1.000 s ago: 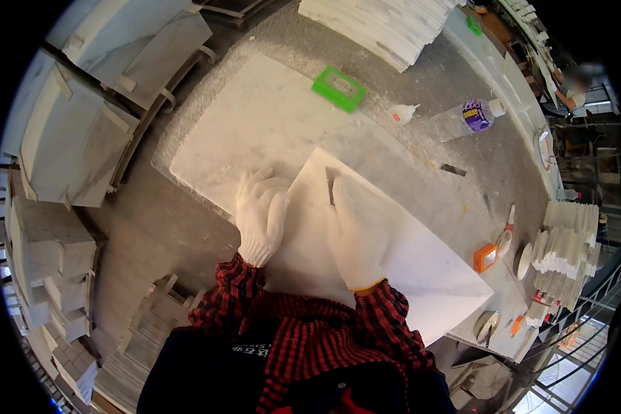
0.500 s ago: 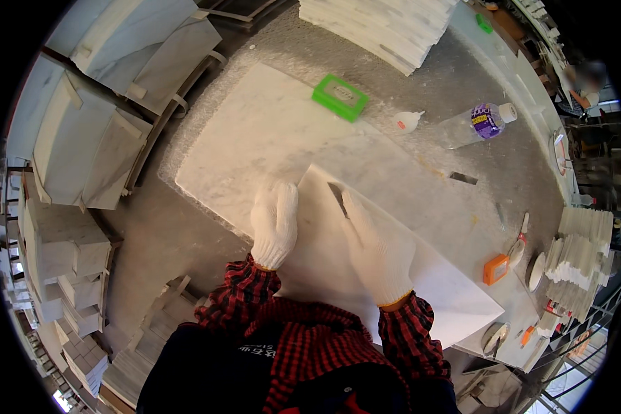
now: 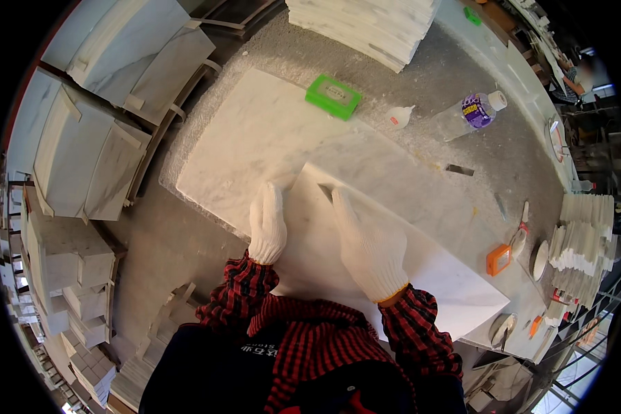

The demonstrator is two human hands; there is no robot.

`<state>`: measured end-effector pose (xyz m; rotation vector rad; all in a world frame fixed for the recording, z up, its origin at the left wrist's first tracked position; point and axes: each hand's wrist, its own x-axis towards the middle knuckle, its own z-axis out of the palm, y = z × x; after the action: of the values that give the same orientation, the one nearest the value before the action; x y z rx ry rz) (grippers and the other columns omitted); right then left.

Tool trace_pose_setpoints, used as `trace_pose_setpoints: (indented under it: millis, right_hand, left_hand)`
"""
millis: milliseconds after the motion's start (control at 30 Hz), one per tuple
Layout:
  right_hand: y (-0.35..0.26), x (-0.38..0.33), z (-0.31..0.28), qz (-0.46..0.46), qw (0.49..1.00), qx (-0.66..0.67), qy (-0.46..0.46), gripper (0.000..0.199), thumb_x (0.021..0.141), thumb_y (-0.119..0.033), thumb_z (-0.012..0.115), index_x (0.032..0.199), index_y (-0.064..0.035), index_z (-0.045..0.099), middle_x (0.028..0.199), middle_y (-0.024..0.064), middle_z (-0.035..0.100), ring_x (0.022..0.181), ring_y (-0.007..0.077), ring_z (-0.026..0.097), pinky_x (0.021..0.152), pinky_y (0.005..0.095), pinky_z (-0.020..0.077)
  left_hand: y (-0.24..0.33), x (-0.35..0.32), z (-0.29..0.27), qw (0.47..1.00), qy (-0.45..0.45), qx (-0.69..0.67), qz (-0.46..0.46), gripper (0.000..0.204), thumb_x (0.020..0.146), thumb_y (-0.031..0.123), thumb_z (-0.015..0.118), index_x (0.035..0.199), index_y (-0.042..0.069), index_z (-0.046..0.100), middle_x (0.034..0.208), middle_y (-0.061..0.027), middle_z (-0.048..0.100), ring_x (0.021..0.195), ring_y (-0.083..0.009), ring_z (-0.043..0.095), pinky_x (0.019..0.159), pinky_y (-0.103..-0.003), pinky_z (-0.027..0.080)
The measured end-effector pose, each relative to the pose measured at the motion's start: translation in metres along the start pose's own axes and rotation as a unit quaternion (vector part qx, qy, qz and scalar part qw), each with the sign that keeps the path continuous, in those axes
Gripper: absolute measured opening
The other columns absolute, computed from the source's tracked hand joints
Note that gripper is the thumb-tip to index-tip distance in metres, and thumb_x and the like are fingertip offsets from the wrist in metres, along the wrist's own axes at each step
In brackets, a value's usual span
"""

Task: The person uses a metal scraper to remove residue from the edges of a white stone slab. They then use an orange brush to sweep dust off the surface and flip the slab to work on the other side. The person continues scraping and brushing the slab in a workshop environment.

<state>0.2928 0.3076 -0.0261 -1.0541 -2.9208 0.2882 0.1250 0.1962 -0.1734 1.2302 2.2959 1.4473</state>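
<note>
"Right hand (image 3: 374, 252), gloved in white knit: what has it got?"

"It is grasping a thin, dark, flat strip (image 3: 326, 190), which pokes out past the fingertips over a smooth, pale, straight-edged slab (image 3: 455, 290), close to that slab's far corner."

"And the left hand (image 3: 267, 224)?"

"Gloved the same way, just by the pale slab's left edge, fingers straight and close together. Whether it grips that edge, I cannot tell."

"Where exactly is the pale slab?"

"Beneath the right hand, set askew on top of a larger white marble slab with grey veining (image 3: 248, 131)."

"What comes after that?"

"At the marble's far edge, a bright green rectangular box (image 3: 333, 96). To its right, a small white squeeze bottle with a pointed nozzle (image 3: 398, 116), then a clear plastic bottle with a purple label (image 3: 472, 112), both on the dusty grey surface (image 3: 441, 76). A small dark rectangular piece (image 3: 459, 170) lies nearer."

"Further right?"

"An orange square-cornered case (image 3: 499, 259), and outward from it a stack of white stone pieces (image 3: 583, 241)."

"Farthest ahead?"

"A long stack of pale stone slabs (image 3: 366, 27)."
</note>
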Motion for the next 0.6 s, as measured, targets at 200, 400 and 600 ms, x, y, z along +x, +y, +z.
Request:
trace_pose_setpoints:
  millis: [200,400,600]
  right_hand:
    - [-0.001,-0.010,0.050,0.028,0.996,0.060,0.054,0.057,0.091,-0.020,0.057,0.146,-0.0143,0.049,0.101,0.0113,0.069,0.087,0.0310,0.067,0.070,0.0452,0.0516]
    - [-0.008,-0.007,-0.004,0.029,0.996,0.042,-0.076,0.058,0.091,-0.020,0.057,0.148,-0.0135,0.048,0.103,0.0115,0.069,0.091,0.0315,0.068,0.072,0.0459,0.0525]
    - [0.004,0.000,0.020,-0.009,0.994,0.071,0.085,0.057,0.089,-0.019,0.058,0.146,-0.0156,0.048,0.093,0.0078,0.069,0.080,0.0284,0.067,0.062,0.0441,0.0513]
  left_hand:
    - [-0.021,-0.005,0.005,0.970,-0.100,0.219,0.045,0.056,0.089,-0.009,0.055,0.144,-0.012,0.043,0.141,-0.0222,0.053,0.121,-0.0379,0.056,0.101,-0.039,0.048]
    - [0.011,0.010,-0.011,0.989,-0.082,-0.085,-0.090,0.050,0.094,-0.005,0.050,0.144,-0.011,0.045,0.142,-0.0199,0.054,0.126,-0.0322,0.055,0.104,-0.039,0.046]
    - [-0.005,0.004,-0.004,0.979,-0.134,0.146,-0.042,0.049,0.097,0.004,0.049,0.144,-0.009,0.048,0.149,-0.0205,0.050,0.138,-0.0320,0.049,0.110,-0.041,0.043]
